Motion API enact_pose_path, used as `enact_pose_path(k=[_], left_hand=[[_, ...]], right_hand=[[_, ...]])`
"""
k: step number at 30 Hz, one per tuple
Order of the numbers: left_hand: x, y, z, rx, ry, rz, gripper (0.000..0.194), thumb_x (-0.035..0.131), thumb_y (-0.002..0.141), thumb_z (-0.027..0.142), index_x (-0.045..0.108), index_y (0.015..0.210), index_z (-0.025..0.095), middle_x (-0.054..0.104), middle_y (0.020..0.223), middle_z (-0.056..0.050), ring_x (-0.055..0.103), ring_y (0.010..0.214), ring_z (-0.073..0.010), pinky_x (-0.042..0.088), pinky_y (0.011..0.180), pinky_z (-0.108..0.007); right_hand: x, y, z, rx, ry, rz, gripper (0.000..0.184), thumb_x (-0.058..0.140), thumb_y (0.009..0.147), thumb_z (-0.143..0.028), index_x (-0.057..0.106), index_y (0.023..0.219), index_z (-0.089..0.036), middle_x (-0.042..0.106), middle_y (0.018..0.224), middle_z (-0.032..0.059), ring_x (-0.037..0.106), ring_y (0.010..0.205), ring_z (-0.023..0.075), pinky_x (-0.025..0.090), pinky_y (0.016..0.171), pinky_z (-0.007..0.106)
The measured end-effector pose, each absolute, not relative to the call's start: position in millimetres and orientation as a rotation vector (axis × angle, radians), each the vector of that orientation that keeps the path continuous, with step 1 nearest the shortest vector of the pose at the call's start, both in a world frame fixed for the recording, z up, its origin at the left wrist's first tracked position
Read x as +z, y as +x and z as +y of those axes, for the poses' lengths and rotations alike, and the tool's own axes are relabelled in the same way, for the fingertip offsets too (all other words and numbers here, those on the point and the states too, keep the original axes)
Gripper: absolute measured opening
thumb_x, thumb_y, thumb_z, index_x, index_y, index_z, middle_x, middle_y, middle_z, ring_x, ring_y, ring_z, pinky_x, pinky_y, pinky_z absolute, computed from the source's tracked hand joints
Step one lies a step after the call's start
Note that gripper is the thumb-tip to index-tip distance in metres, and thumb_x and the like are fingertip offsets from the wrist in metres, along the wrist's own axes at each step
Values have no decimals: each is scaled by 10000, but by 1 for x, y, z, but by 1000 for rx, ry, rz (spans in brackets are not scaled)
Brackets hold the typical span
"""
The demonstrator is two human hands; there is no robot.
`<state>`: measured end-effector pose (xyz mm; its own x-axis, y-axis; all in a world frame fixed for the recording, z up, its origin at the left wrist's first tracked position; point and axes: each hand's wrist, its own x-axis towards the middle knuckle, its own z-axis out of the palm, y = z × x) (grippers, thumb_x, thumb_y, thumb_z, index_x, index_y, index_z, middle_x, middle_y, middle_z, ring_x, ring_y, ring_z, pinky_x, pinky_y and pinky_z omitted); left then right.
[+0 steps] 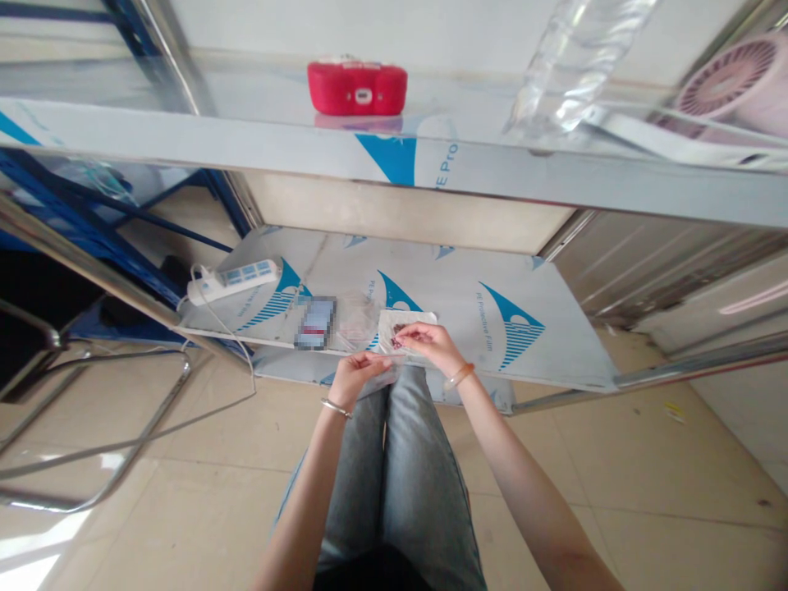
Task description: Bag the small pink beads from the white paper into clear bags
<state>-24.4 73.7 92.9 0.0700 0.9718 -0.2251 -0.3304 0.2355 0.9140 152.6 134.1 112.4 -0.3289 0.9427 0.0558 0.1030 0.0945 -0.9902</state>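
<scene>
My left hand, with a silver bangle at the wrist, is closed in a pinch on a clear plastic bag at the front edge of the lower shelf. Just right of it, my right hand, with an amber-coloured bangle, reaches over a white cloth or paper. Its fingertips are pinched together at a small heap of dark reddish pieces lying there. Whether a piece sits between those fingers is too small to make out. More clear plastic bags lie left of the white sheet.
A blurred-out phone-like item and a white power strip lie left on the lower shelf. The upper shelf carries a red case, a clear bottle and a pink fan. A metal chair frame stands left.
</scene>
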Motion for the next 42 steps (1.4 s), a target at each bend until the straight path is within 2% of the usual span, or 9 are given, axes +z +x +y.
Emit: enact_pose_path(k=[6,13,17,25,29,36,42], left_hand=[[99,-23,77,1166,841,981,294,843,576,358,727,710,123,716,726,-60,651,700,-153,518,741,-294],[104,-23,78,1159,815,1002,320,835,568,389,736,724,127,722,760,-67,657,711,-168,528,719,-296],[104,-23,79,1141,794,997,313,838,558,389,731,701,132,705,701,-53,650,657,-155,512,649,-268],[103,-23,80,1126,744,972,292,844,555,344,734,707,121,701,688,-58,615,604,-125,481,604,-241],[107,-22,80,1112,720,920,291,854,540,329,733,693,114,703,685,-58,597,587,-105,470,599,-221],[111,-21,80,1034,697,903,294,869,504,310,727,679,121,708,706,-58,618,628,-125,500,642,-248],[107,-24,80,973,727,908,249,855,528,286,729,673,129,697,670,-53,600,585,-113,478,601,-235]], right_hand=[[139,154,126,1404,-987,-1844,232,691,739,-368,708,806,-147,671,832,47,604,766,127,468,690,240],[137,151,126,1413,-997,-1806,235,674,740,-371,703,806,-147,683,793,45,616,739,136,487,677,252],[139,152,127,1420,-1009,-1778,216,675,735,-349,700,797,-143,688,806,45,621,748,132,494,691,246],[148,156,122,1646,-987,-1707,231,700,716,-349,677,826,-148,662,716,13,577,561,76,454,460,157],[154,158,122,1736,-965,-1672,246,712,713,-346,660,838,-140,661,703,8,586,532,72,461,437,151],[153,162,126,1860,-907,-1663,322,743,674,-386,669,847,-125,674,731,16,590,522,75,485,433,165],[149,165,126,1869,-864,-1709,290,724,706,-374,670,860,-133,644,676,-11,579,510,67,500,449,168]])
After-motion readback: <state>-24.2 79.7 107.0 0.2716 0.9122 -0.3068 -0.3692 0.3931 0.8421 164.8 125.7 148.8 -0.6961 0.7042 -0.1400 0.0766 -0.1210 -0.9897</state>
